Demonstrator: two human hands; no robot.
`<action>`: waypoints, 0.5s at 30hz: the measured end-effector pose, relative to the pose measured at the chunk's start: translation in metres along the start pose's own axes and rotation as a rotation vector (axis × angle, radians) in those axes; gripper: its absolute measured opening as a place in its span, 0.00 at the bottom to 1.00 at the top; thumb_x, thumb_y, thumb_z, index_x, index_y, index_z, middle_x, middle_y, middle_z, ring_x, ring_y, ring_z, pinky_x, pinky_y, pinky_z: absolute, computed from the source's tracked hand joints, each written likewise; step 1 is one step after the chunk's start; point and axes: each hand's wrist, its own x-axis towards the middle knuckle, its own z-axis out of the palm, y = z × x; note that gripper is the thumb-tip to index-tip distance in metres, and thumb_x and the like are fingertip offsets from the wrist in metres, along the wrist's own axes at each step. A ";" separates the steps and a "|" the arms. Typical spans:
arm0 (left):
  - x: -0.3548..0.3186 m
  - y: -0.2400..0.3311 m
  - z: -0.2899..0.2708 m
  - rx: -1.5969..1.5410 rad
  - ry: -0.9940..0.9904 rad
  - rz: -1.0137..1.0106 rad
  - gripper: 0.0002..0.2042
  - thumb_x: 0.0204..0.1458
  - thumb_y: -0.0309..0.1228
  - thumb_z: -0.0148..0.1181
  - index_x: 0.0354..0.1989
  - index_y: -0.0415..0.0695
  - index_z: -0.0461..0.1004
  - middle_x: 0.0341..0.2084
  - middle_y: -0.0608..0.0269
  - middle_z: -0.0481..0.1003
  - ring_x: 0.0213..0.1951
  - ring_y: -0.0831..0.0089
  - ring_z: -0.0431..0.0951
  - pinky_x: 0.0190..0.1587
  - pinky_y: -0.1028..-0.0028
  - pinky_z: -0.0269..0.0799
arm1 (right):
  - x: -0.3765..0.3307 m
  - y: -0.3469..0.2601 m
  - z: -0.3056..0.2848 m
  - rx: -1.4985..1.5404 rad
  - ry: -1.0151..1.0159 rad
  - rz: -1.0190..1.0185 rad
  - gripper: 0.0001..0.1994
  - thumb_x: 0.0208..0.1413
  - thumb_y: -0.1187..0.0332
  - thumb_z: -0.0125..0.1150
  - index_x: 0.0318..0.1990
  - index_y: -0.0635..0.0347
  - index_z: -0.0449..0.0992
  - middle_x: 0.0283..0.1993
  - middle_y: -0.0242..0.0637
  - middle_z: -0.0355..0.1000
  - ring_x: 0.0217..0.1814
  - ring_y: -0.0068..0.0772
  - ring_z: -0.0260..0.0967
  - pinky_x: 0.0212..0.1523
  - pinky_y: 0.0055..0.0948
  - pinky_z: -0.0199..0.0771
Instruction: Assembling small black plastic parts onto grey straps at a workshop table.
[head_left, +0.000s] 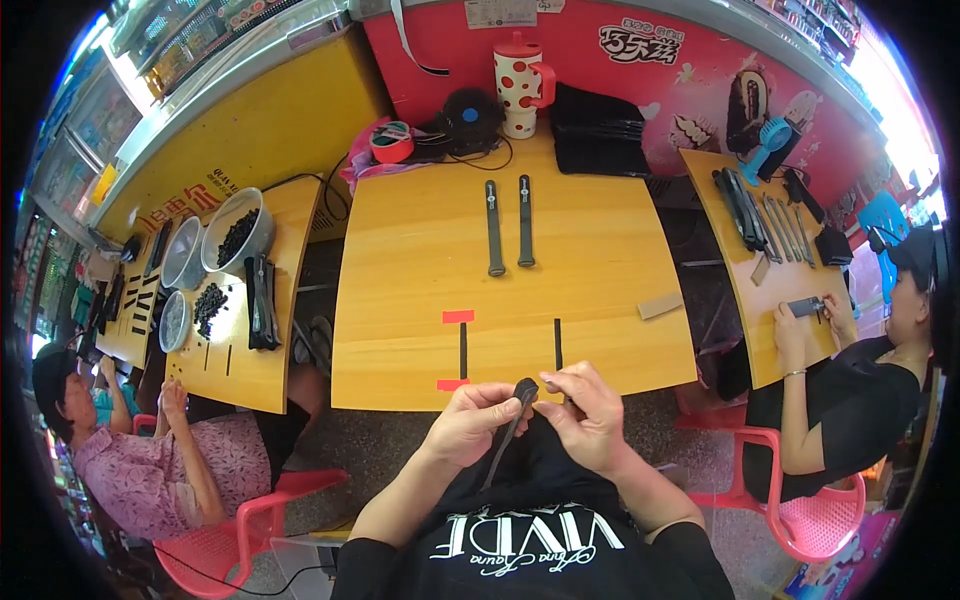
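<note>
Basically, L hand (480, 415) pinches flat, bendy dk strap (507, 441); R hand (590, 412) half-curled, can't tell if gripping.

Strap (500, 452) I'm gripping: dark, matt, cloth or rubber, can't tell which. My table (420, 240): wood-look top, smooth, light sheen. Straps (494, 235) lying toward its far side: dull grey, low shine. Red strips (458, 317), near left: smooth, tape-like. Tan piece (660, 306), right: matt, cardboard-like. Tumbler (517, 92), far edge: smooth, glossy. Black stack (598, 130) just right of it: dull, soft-looking, material unclear. Bowls (264, 232), left: see-through plastic, shiny. Pink chair (818, 515), right: smooth moulded plastic, perforated seat. My shirt (630, 560): matt black cloth.
</note>
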 end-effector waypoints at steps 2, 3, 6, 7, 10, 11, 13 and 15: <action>0.000 -0.001 0.001 -0.029 0.021 0.007 0.10 0.57 0.27 0.60 0.45 0.36 0.76 0.34 0.61 0.78 0.33 0.75 0.76 0.39 0.76 0.72 | -0.004 0.011 0.007 -0.059 0.053 -0.134 0.16 0.48 0.82 0.66 0.47 0.65 0.76 0.37 0.39 0.67 0.23 0.26 0.69 0.23 0.23 0.71; 0.000 -0.002 0.001 -0.028 0.021 0.008 0.10 0.57 0.27 0.60 0.45 0.36 0.76 0.34 0.61 0.78 0.33 0.75 0.76 0.39 0.76 0.72 | -0.003 0.011 0.009 -0.059 0.052 -0.134 0.16 0.48 0.82 0.66 0.47 0.65 0.76 0.37 0.39 0.67 0.23 0.26 0.69 0.23 0.23 0.71; 0.000 -0.004 0.001 -0.051 0.006 0.025 0.10 0.57 0.27 0.60 0.45 0.36 0.76 0.34 0.60 0.78 0.34 0.75 0.76 0.40 0.75 0.72 | -0.002 0.013 0.016 -0.099 0.090 -0.280 0.16 0.48 0.83 0.64 0.47 0.66 0.76 0.37 0.40 0.67 0.22 0.25 0.70 0.20 0.22 0.70; 0.000 -0.005 0.001 -0.056 0.003 0.029 0.10 0.57 0.27 0.59 0.45 0.36 0.76 0.34 0.60 0.78 0.34 0.75 0.76 0.40 0.75 0.72 | -0.005 0.018 0.017 -0.127 0.104 -0.315 0.16 0.48 0.84 0.64 0.47 0.66 0.76 0.37 0.41 0.67 0.22 0.25 0.70 0.20 0.22 0.70; -0.002 -0.011 0.002 -0.076 0.008 0.031 0.11 0.58 0.28 0.57 0.45 0.36 0.76 0.34 0.60 0.78 0.34 0.74 0.76 0.40 0.75 0.72 | -0.009 0.022 0.020 -0.147 0.128 -0.348 0.16 0.48 0.85 0.62 0.46 0.66 0.76 0.38 0.41 0.66 0.21 0.25 0.70 0.20 0.23 0.70; -0.002 -0.012 0.002 -0.091 0.014 0.029 0.11 0.60 0.29 0.56 0.46 0.35 0.76 0.33 0.60 0.78 0.34 0.73 0.76 0.40 0.75 0.73 | -0.009 0.022 0.021 -0.140 0.139 -0.347 0.16 0.49 0.85 0.62 0.47 0.66 0.76 0.38 0.41 0.66 0.21 0.25 0.70 0.20 0.24 0.69; -0.001 -0.012 0.003 -0.128 0.023 0.003 0.12 0.61 0.30 0.54 0.46 0.35 0.75 0.33 0.59 0.78 0.33 0.73 0.77 0.39 0.74 0.74 | -0.005 0.010 0.018 -0.150 0.159 -0.278 0.15 0.49 0.85 0.61 0.46 0.66 0.76 0.37 0.42 0.66 0.22 0.27 0.70 0.21 0.25 0.70; 0.000 -0.011 0.003 -0.165 0.032 -0.024 0.13 0.62 0.31 0.52 0.47 0.34 0.75 0.33 0.58 0.78 0.32 0.72 0.77 0.39 0.74 0.75 | -0.003 0.008 0.015 -0.162 0.180 -0.209 0.14 0.50 0.84 0.61 0.45 0.66 0.75 0.37 0.42 0.66 0.22 0.30 0.71 0.22 0.26 0.71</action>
